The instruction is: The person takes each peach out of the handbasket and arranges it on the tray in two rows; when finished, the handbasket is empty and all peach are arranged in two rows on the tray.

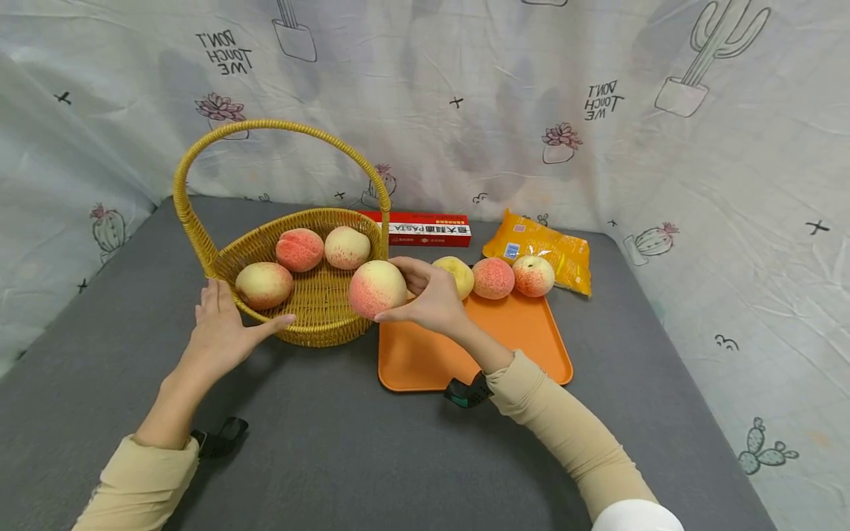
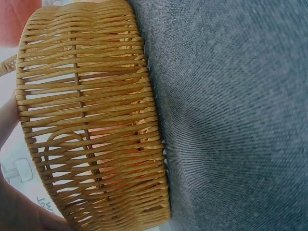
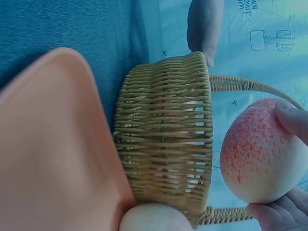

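My right hand (image 1: 434, 299) pinches a pale yellow and pink peach (image 1: 377, 289) between thumb and fingers, up over the right side of a woven basket (image 1: 325, 335). In the right wrist view the held peach (image 3: 262, 151) shows beside the basket's rim, above its level. My left hand (image 1: 222, 332) rests on the basket's front left rim, fingers straight and thumb stretched along the front. Inside the basket lie a yellowish peach (image 1: 264, 285), a red peach (image 1: 300, 250) and a pale peach (image 1: 347, 247).
An orange tray (image 1: 425, 361) lies right of the basket. Along its back sit a yellow peach (image 1: 457, 276), a pink peach (image 1: 493, 278) and a pale red peach (image 1: 534, 276). Behind are a red pasta box (image 1: 432, 230) and an orange packet (image 1: 571, 258). The basket's tall handle (image 1: 279, 125) arches overhead.
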Motion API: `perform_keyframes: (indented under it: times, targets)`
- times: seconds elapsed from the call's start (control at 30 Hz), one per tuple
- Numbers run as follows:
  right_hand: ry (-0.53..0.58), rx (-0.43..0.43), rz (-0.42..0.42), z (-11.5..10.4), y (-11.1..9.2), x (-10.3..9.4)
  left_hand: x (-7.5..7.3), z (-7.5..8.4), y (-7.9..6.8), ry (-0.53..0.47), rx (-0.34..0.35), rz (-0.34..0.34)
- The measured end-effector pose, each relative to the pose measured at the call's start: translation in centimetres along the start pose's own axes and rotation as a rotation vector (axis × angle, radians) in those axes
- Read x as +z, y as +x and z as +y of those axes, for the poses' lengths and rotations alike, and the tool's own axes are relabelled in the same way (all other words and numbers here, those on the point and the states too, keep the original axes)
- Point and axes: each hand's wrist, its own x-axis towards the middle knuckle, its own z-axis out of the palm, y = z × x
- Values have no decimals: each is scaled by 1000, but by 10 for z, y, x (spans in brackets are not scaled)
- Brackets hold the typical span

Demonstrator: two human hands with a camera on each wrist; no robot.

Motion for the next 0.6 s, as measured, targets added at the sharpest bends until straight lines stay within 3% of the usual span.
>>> perform_keyframes:
  times: [0.2,0.4,0.6]
  targets:
    - [54,-82,11,9,-10,-13,0,0,0,-6,0,-5]
    - [-9,15,59,16,-21,-25,0,0,0,-6,-1,-16]
    - [-28,55,67,22,-29,-32,0,0,1,2,-2,-10]
